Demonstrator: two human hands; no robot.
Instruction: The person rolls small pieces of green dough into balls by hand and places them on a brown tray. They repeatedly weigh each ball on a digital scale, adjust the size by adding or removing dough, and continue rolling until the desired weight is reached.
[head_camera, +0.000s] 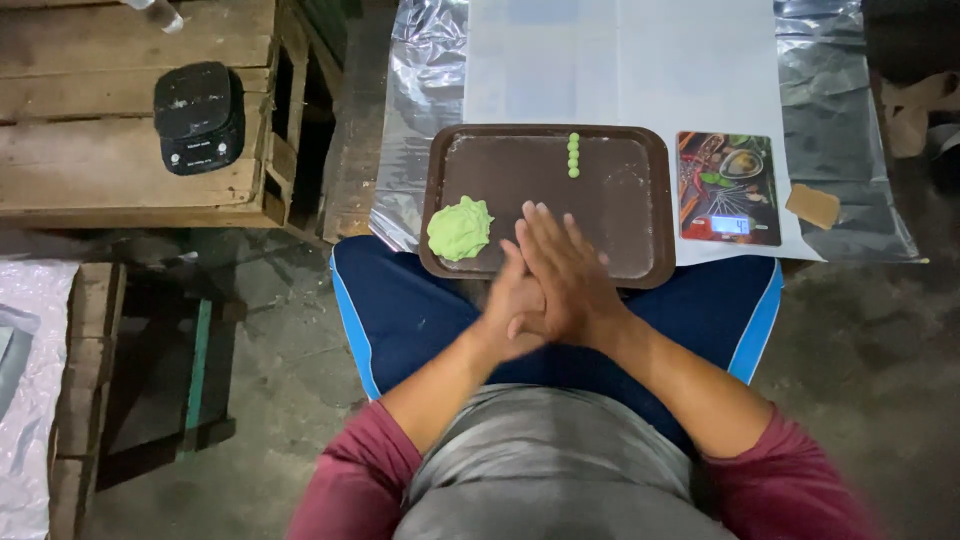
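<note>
we see a concrete floor, wooden crates at left with a black scale (198, 116), foil and white paper ahead. a brown tray (640, 255) rests on our lap. the left hand (512, 305) and right hand (562, 270) are pressed palm to palm; whether anything sits between them we cannot tell. a lumpy green dough (459, 228) lies at the tray's left corner, four small green balls (573, 155) in a row at its far edge.

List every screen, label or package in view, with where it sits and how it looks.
Kitchen scale: right of the brown tray, flat rectangle with a colourful food picture; small lit pale-blue screen near its front edge.
Black scale: on the wooden crate at the left, rounded square; small pale label, too small to read.
</note>
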